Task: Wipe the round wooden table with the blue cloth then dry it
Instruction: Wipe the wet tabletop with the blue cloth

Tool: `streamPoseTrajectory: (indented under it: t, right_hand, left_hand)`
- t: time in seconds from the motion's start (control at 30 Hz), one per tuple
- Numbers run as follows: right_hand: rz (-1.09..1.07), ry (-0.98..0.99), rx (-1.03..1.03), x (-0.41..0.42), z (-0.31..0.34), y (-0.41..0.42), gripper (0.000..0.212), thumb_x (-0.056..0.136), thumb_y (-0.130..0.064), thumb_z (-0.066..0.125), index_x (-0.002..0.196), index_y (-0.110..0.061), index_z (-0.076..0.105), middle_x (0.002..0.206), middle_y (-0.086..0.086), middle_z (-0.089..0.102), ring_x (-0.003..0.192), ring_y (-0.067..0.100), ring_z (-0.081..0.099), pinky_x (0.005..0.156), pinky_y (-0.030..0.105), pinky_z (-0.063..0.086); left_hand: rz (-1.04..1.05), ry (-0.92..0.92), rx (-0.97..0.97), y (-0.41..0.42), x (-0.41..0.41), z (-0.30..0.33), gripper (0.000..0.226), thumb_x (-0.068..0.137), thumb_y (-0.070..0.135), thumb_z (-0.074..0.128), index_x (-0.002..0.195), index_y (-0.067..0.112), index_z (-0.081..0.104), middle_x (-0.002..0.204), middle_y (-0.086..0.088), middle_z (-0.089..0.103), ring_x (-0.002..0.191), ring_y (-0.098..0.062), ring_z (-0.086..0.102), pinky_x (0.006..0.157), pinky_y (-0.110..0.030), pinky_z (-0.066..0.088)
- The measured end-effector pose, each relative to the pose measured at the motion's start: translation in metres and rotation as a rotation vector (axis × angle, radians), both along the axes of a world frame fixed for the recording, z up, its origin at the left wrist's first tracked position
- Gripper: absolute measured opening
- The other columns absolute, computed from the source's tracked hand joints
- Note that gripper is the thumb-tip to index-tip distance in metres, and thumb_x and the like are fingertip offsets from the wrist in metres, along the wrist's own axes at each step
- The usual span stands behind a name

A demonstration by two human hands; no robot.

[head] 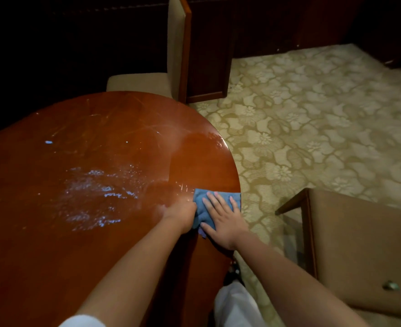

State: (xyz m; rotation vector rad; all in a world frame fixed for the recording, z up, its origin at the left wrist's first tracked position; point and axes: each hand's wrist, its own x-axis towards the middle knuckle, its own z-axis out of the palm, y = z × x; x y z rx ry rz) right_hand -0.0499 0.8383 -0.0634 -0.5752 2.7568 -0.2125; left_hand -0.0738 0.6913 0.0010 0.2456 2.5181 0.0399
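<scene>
Now blue cloth flat at table edge, long axis left-right.

You're looking down on a round wooden table, glossy, with wet streaks and droplets across its middle. A blue cloth lies flat at its right edge. Something pale, too cropped to identify, sits at the left edge.
</scene>
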Motion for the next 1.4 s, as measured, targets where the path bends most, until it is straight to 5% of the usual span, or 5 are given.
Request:
streamPoseTrajectory:
  t: [0.3,0.47,0.57,0.67,1.4]
  right_hand:
    - [-0.026,0.009,-0.048,0.032,0.004,-0.005,0.090,0.075,-0.065,-0.002,0.154,-0.021,0.002,0.160,-0.003,-0.009,0.136,0.016,-0.029,0.103,0.036,-0.031]
    - [0.000,-0.049,0.057,0.016,0.008,-0.001,0.071,0.086,-0.059,0.029,0.141,-0.017,0.047,0.149,0.002,0.041,0.140,0.019,0.022,0.112,0.042,0.001]
    - [0.063,0.020,-0.011,-0.014,0.004,0.003,0.085,0.080,-0.064,0.004,0.153,-0.019,0.007,0.156,-0.006,-0.010,0.141,0.018,-0.021,0.107,0.036,-0.027]
    - [0.072,0.014,0.001,-0.045,0.002,0.008,0.090,0.072,-0.066,-0.008,0.152,-0.024,-0.007,0.146,-0.011,-0.028,0.137,0.011,-0.031,0.104,0.036,-0.031]
    - [0.219,-0.059,0.020,-0.210,0.003,0.015,0.069,0.099,-0.056,0.022,0.153,-0.024,-0.007,0.159,-0.005,-0.018,0.144,0.009,-0.020,0.114,0.043,-0.018]
  left_hand:
    - [-0.042,-0.042,-0.055,0.008,0.025,0.013,0.027,0.094,0.011,0.047,0.117,0.007,0.060,0.121,-0.012,0.060,0.111,-0.028,0.058,0.085,-0.032,0.048]
    - [-0.061,-0.037,-0.056,0.013,0.009,0.012,0.027,0.095,0.022,0.050,0.115,0.008,0.060,0.120,-0.011,0.060,0.110,-0.028,0.059,0.082,-0.032,0.047]
    - [-0.031,-0.026,-0.048,0.015,-0.012,0.014,0.026,0.094,0.014,0.046,0.114,0.007,0.061,0.119,-0.012,0.061,0.109,-0.029,0.059,0.082,-0.032,0.047]
    - [0.006,-0.003,-0.040,0.018,-0.039,0.012,0.027,0.094,0.011,0.045,0.116,0.008,0.060,0.122,-0.013,0.059,0.111,-0.029,0.058,0.085,-0.034,0.047]
    - [0.262,0.062,-0.062,0.023,-0.169,-0.003,0.031,0.098,0.018,0.039,0.124,0.013,0.056,0.123,-0.013,0.058,0.112,-0.030,0.057,0.086,-0.034,0.046]
